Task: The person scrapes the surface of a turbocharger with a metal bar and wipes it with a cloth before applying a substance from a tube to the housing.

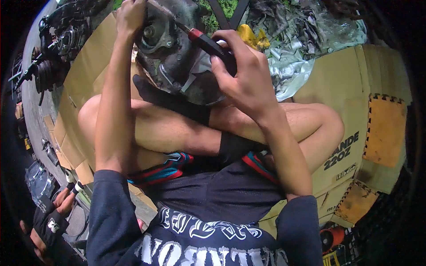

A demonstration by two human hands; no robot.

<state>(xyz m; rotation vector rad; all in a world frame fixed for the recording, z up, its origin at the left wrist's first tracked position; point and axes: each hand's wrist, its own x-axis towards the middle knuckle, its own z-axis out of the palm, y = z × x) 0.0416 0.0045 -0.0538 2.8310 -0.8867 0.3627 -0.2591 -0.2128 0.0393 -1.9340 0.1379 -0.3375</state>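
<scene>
I sit cross-legged on flattened cardboard [341, 88] with a dark, greasy engine part [171, 48] resting against my crossed legs. My left hand [131, 15] grips the top of the engine part at the upper edge of the view. My right hand [244, 75] is closed around the black handle of a screwdriver [208, 42] with a red collar, whose shaft points left into the engine part near a round metal fitting [153, 33].
Crumpled silver foil and rags [293, 48] lie beyond my right hand, with a yellow object [250, 37] among them. More engine parts [57, 48] sit at the upper left. Another person's gloved hand [49, 221] shows at the lower left. An orange tool [333, 237] lies at the lower right.
</scene>
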